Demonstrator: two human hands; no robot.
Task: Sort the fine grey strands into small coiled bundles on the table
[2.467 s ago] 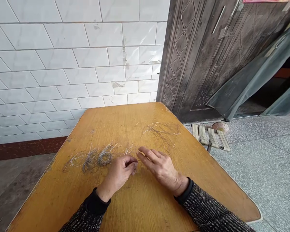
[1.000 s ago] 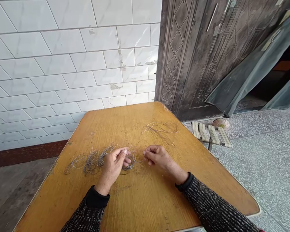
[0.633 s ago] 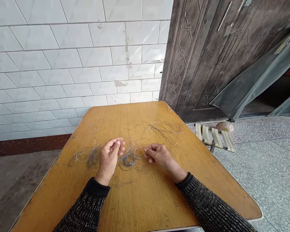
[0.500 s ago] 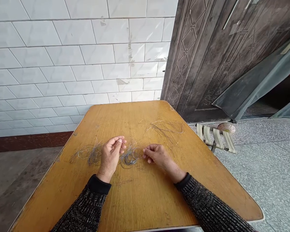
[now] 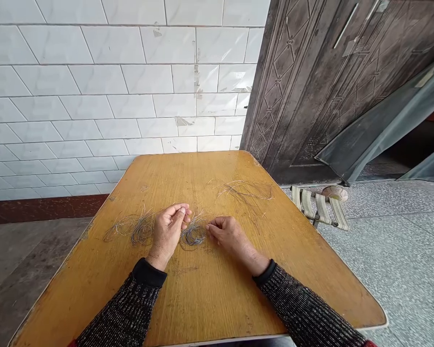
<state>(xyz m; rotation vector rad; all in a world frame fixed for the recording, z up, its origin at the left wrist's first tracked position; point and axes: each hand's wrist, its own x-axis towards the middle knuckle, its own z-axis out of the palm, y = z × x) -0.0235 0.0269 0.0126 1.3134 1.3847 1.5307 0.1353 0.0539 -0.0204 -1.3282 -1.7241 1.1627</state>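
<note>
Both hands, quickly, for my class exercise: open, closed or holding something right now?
Left hand: closed in a pinch; too small to tell whether it holds anything.
Right hand: pinched closed beside the coil; its hold cannot be told.

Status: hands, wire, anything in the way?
Left hand: fingertips pinched, any strand too fine to confirm. Right hand: fingertips pinched beside coil, contact unclear. Wire coil: on table, between hands. Nearest clutter: wire bundles beside left hand.
</note>
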